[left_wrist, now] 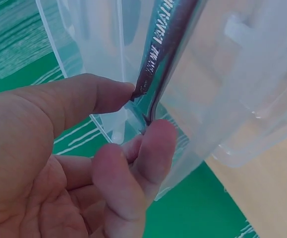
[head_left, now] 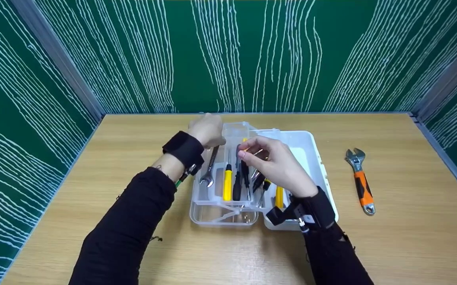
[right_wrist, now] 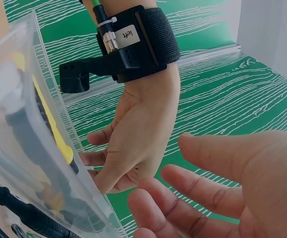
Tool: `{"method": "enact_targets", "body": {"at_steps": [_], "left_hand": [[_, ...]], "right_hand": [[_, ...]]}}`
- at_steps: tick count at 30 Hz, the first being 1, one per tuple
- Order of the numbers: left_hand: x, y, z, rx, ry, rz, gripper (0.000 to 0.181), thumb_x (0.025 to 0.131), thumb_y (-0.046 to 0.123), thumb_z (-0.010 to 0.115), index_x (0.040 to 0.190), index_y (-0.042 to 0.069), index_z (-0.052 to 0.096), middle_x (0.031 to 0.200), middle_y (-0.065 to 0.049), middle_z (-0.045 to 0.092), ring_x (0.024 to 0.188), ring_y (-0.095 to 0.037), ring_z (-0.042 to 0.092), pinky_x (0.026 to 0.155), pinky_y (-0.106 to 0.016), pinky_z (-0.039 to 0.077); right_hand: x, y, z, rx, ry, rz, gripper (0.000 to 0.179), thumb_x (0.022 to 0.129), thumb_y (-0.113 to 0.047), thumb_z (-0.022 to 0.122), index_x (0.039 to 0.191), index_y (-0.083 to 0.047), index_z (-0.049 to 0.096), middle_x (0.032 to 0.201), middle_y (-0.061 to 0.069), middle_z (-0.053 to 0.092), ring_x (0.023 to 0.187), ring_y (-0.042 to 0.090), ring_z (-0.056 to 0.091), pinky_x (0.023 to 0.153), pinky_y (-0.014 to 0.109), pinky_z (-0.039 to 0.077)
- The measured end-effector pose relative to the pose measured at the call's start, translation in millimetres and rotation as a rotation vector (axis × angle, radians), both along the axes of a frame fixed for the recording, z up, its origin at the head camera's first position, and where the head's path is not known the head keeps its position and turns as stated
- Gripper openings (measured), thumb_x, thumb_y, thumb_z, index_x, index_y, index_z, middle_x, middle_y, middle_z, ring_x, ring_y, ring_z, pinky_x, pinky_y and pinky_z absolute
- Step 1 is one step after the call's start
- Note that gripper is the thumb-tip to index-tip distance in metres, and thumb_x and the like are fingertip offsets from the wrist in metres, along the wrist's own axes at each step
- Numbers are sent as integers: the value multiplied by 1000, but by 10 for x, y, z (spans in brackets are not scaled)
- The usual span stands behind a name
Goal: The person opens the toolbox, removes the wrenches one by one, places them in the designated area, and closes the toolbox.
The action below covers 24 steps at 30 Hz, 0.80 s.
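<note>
The left hand (head_left: 206,130) pinches the wrench (head_left: 212,162) in the tray (head_left: 208,202) (the right hand (head_left: 277,162), loosely curled, grips nothing), seemingly setting or lifting it; the next move calls for a steady pinch.

Wrench (left_wrist: 165,39) cut off by left wrist view's top edge.
</note>
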<state>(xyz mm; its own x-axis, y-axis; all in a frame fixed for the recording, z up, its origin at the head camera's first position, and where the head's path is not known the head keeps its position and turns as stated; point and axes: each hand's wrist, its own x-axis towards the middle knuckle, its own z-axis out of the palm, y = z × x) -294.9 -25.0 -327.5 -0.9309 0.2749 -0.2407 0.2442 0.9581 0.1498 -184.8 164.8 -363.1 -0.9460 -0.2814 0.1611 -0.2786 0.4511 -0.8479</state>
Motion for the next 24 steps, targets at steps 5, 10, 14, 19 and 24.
{"method": "enact_targets", "body": {"at_steps": [5,10,14,19,24], "left_hand": [[17,7,-6,6,14,4,16,101,20,72,93,7,72,76,-3,57,63,-16,57,53,-24,42],[64,38,-16,20,99,-6,9,101,13,71,98,4,74,79,-3,52,71,-20,55,56,-28,41],[89,63,-26,14,167,-17,9,101,10,70,103,2,75,80,-4,51,72,-21,55,56,-29,42],[69,66,-33,11,164,-22,8,101,8,69,104,2,74,77,-4,49,72,-22,55,56,-28,41],[15,33,-19,0,74,-19,8,99,13,72,98,6,71,79,-2,48,73,-21,54,57,-28,39]], "right_hand": [[-8,19,-6,-9,2,4,28,106,-28,71,123,-7,74,113,5,79,94,29,74,76,26,57],[-15,44,-6,-26,11,-3,24,105,-26,72,120,-8,75,111,5,79,93,32,74,74,24,55],[-12,42,-3,-14,9,-5,23,105,-27,71,120,-10,74,110,5,78,93,31,73,74,25,54],[-16,38,-6,-14,-5,-9,24,105,-29,71,120,-10,74,111,6,78,95,32,73,75,27,55],[-25,36,-10,-6,-6,-10,25,105,-30,71,120,-11,74,110,5,78,94,33,73,74,26,54]]}}
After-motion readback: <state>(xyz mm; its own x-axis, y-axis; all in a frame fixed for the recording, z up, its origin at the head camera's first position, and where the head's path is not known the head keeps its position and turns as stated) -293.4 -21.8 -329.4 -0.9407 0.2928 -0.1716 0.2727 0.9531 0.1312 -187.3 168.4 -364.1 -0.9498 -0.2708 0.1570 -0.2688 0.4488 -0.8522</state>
